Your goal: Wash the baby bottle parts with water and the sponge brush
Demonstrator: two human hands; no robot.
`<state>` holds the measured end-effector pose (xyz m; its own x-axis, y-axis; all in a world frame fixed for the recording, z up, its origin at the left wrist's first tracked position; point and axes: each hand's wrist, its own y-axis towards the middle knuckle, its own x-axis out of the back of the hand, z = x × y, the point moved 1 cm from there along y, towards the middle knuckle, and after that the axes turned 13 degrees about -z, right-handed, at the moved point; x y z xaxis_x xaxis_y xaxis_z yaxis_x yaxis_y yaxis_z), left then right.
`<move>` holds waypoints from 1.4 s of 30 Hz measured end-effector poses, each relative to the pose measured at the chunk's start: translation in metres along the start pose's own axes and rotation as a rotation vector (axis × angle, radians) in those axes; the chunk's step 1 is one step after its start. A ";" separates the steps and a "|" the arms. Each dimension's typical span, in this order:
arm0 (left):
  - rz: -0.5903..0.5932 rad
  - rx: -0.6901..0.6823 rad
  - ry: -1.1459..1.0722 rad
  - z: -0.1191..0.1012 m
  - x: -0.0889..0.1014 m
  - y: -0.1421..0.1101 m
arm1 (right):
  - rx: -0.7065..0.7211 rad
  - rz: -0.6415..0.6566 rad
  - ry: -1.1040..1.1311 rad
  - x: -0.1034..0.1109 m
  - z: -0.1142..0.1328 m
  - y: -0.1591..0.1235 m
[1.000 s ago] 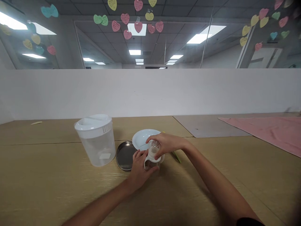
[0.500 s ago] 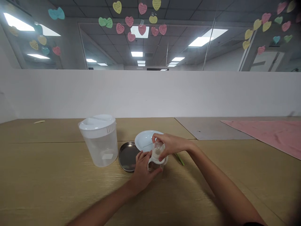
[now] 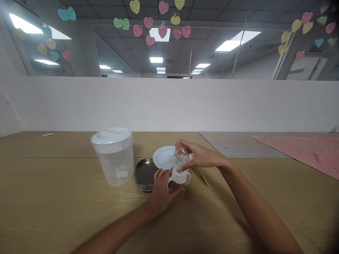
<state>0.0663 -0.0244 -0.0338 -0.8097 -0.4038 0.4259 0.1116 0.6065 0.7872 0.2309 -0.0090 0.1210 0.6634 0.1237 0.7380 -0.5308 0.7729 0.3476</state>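
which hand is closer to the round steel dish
Left. The left hand is just beside the round steel dish, at its right rim, gripping a white-handled clear bottle. The right hand is farther away, past the bottle, pinching its clear top.

Left forearm (image 3: 113,231) slanting in from the lower left, left hand (image 3: 161,190) low and curled; right forearm (image 3: 262,211) slanting in from the lower right, right hand (image 3: 198,155) higher, arched palm-down.

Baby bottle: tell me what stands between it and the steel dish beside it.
Only the left hand: its fingers curl around the baby bottle on the side facing the steel dish. No other object shows between them.
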 end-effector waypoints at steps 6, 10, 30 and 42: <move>0.021 0.011 0.003 0.001 -0.001 0.000 | -0.047 -0.323 -0.050 0.002 -0.011 0.004; 0.030 0.000 0.008 0.002 -0.001 0.000 | -0.160 -0.188 -0.310 -0.016 -0.040 0.014; 0.013 0.001 0.006 0.000 -0.001 0.000 | -0.167 0.221 -0.050 -0.022 -0.024 0.009; 0.074 0.043 -0.040 0.001 0.004 0.002 | 0.113 0.416 -0.114 -0.020 -0.010 0.002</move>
<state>0.0632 -0.0244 -0.0312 -0.8229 -0.3295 0.4629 0.1478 0.6625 0.7344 0.2218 -0.0033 0.1015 0.3225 0.3352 0.8852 -0.7984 0.5987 0.0642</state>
